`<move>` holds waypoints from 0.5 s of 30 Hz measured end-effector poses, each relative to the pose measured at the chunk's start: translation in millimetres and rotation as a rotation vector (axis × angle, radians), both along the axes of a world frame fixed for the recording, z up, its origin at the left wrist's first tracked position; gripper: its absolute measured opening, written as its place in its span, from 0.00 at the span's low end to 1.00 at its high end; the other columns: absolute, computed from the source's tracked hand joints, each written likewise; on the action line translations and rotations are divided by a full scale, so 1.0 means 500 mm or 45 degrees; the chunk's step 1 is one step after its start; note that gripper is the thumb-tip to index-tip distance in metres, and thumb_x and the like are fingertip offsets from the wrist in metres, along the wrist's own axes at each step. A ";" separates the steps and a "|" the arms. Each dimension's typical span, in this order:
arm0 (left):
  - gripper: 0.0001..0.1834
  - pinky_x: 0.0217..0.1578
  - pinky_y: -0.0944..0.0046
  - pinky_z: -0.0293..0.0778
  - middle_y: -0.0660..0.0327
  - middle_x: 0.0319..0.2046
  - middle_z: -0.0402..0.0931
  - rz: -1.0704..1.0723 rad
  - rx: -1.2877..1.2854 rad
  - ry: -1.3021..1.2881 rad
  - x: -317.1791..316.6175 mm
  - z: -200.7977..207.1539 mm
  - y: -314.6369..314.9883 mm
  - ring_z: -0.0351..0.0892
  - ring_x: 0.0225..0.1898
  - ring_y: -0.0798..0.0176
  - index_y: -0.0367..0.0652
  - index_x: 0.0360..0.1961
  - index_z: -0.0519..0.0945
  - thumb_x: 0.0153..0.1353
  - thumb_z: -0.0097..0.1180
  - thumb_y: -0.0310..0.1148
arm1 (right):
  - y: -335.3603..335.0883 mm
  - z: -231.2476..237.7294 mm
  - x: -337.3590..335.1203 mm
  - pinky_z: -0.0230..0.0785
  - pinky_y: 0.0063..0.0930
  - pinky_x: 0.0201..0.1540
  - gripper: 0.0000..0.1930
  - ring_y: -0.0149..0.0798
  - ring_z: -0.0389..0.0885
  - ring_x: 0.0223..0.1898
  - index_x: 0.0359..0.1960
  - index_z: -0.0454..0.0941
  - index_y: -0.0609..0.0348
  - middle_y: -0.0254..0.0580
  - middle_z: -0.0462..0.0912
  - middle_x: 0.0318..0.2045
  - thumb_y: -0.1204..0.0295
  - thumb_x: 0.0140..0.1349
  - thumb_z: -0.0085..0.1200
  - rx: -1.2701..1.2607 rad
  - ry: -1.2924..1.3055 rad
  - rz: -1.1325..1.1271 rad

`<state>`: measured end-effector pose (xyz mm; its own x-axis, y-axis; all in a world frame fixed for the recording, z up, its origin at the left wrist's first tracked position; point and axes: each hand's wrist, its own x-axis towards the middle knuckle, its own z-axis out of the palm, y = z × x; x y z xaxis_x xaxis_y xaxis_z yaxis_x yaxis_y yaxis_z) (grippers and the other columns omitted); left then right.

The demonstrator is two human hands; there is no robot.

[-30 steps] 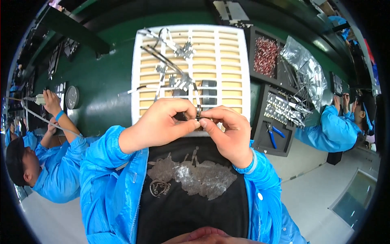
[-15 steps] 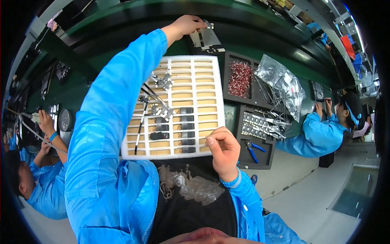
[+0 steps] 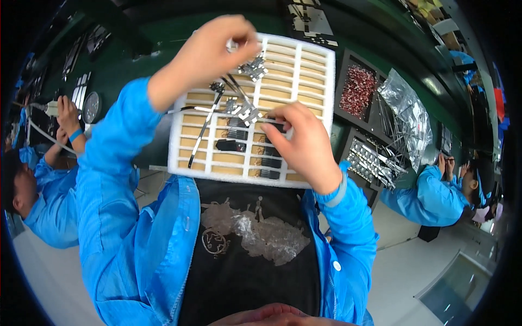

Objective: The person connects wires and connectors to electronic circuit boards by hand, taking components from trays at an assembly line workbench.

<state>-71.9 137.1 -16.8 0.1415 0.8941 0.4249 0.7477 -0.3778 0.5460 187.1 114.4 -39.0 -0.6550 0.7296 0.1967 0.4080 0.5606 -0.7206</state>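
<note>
A white foam tray with many narrow slots lies in front of me, tilted slightly. My left hand hovers over its far left part with curled, blurred fingers. A bit of silver shows among those fingers, too smeared to name. My right hand reaches over the tray's right half, thumb and forefinger pinched near dark strips in the slots; what they pinch is partly hidden. Between the hands are small silver-and-black parts with dark leads, a thin black rod and a black block.
To the right, dark trays hold small red pieces and silver metal parts, with a clear plastic bag on top. Flat panels lie at the back. People in blue sleeves work at left and right.
My left hand has come back from the panels at the far side to above the tray. My right hand has moved up from the tray's near right corner onto the slots. The whole view has shifted.
</note>
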 end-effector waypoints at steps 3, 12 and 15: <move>0.12 0.42 0.56 0.68 0.60 0.31 0.74 -0.165 -0.092 0.172 0.008 0.001 -0.170 0.75 0.37 0.54 0.45 0.32 0.79 0.48 0.69 0.33 | 0.022 -0.018 -0.058 0.73 0.44 0.38 0.14 0.55 0.79 0.36 0.32 0.79 0.62 0.49 0.79 0.32 0.65 0.52 0.67 0.036 -0.197 0.088; 0.17 0.46 0.58 0.63 0.62 0.33 0.74 -0.084 -0.246 0.133 0.063 -0.061 -0.293 0.73 0.40 0.56 0.45 0.33 0.78 0.42 0.72 0.30 | 0.012 -0.020 -0.073 0.71 0.30 0.33 0.11 0.37 0.78 0.28 0.31 0.76 0.63 0.44 0.78 0.26 0.72 0.53 0.68 -0.470 -0.134 0.014; 0.16 0.46 0.58 0.63 0.61 0.31 0.74 -0.061 -0.396 0.067 0.057 -0.060 -0.288 0.73 0.39 0.56 0.44 0.32 0.77 0.44 0.71 0.29 | 0.015 -0.044 -0.054 0.70 0.19 0.33 0.09 0.24 0.75 0.28 0.33 0.76 0.63 0.34 0.79 0.27 0.76 0.57 0.66 -0.659 0.127 -0.018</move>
<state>-43.3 -7.0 -46.7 0.2010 0.9718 0.1232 0.7633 -0.2342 0.6021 160.2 121.8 -61.3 -0.6410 0.7563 -0.1310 0.3284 0.1159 -0.9374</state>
